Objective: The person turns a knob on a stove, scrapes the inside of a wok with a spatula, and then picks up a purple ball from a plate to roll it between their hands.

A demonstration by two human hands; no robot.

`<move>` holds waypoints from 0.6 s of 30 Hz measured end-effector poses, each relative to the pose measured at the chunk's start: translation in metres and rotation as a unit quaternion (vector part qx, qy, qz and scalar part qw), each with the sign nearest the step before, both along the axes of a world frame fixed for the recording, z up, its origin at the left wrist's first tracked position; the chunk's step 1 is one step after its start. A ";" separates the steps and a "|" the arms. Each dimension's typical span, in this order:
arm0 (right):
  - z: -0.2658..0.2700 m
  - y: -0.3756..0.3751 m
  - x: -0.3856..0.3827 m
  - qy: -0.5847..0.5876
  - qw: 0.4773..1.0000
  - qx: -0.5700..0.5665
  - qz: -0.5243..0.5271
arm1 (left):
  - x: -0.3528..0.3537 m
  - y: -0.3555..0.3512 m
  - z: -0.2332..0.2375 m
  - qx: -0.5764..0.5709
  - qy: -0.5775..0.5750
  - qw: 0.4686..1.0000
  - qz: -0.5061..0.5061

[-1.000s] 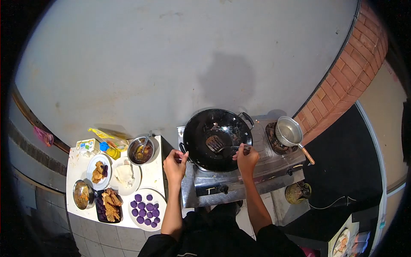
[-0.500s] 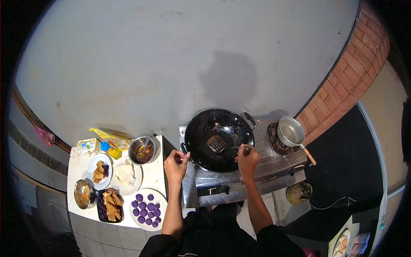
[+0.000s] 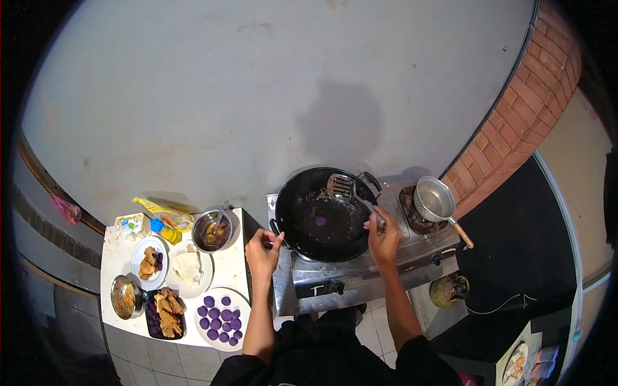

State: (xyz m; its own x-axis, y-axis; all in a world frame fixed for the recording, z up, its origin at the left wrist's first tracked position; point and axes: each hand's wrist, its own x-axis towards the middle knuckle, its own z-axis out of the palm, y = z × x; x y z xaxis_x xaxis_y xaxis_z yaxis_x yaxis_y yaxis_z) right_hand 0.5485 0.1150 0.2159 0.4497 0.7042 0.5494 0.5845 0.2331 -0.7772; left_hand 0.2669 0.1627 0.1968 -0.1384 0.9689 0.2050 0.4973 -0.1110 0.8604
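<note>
A black wok (image 3: 302, 238) sits on the stove, with a small purple piece (image 3: 320, 221) on its bottom and bits of residue around it. My right hand (image 3: 384, 239) is closed around the handle of a slotted spatula (image 3: 340, 186), whose blade lies against the wok's upper right inner wall. At the wok's left side, my left hand (image 3: 262, 254) pinches the loop handle (image 3: 275, 226); its fingers partly cover the grip.
Left, a white table (image 3: 241, 270) bears a plate of purple balls (image 3: 224, 318), fried pieces (image 3: 168, 313), a white plate (image 3: 193, 283), a metal bowl (image 3: 212, 229) and a yellow bottle (image 3: 168, 230). A saucepan (image 3: 434, 198) stands on the right burner.
The spatula has moved from the wok's middle to its upper right wall, my right hand shifting slightly right with it. The purple piece now shows. My left hand stays at the handle.
</note>
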 end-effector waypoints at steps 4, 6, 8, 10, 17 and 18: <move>-0.006 0.001 0.008 -0.152 0.988 0.004 0.019 | -0.002 0.002 -0.007 -0.002 -0.014 1.000 -0.006; -0.004 -0.001 0.007 -0.166 0.986 0.004 0.032 | -0.002 0.001 -0.005 -0.005 -0.010 1.000 -0.001; -0.008 -0.002 0.009 -0.153 0.987 0.006 0.047 | -0.001 0.001 -0.004 -0.001 -0.010 1.000 -0.001; -0.014 -0.003 0.011 -0.160 0.985 0.030 0.059 | -0.001 0.001 -0.006 0.010 -0.014 1.000 0.000; -0.024 -0.012 0.018 -0.150 0.986 0.011 0.067 | 0.000 0.001 -0.009 0.004 -0.024 1.000 0.006; -0.027 -0.012 0.020 -0.157 0.985 0.028 0.065 | 0.000 0.001 -0.010 0.008 -0.021 1.000 0.006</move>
State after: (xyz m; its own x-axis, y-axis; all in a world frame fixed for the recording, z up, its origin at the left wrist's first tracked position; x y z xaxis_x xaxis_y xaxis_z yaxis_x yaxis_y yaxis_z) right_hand 0.5687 0.1027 0.1886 0.1589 0.7096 0.6865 0.7571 0.3588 -0.5460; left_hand 0.2672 0.1632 0.1869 -0.1587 0.9639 0.2140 0.4617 -0.1191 0.8790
